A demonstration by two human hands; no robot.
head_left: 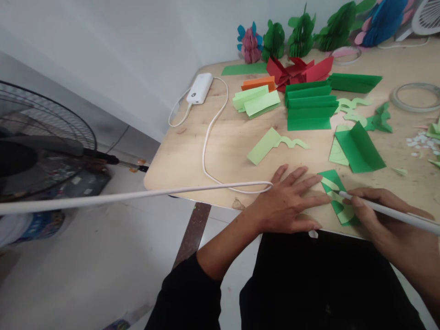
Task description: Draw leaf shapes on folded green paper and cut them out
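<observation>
My right hand grips a white pen, its tip down at a light green wavy paper cutout. That cutout lies on a dark green piece of paper near the table's front edge. Flat on the table, my left hand has its fingers spread, and the fingertips reach the left side of the green paper. A folded dark green sheet stands just beyond the pen. Farther left lies a light green strip with a wavy end.
Folded red, green and light green papers sit mid-table, with paper figures along the wall. A white power bank trails a cable past my left wrist. Tape roll at right; a floor fan at left.
</observation>
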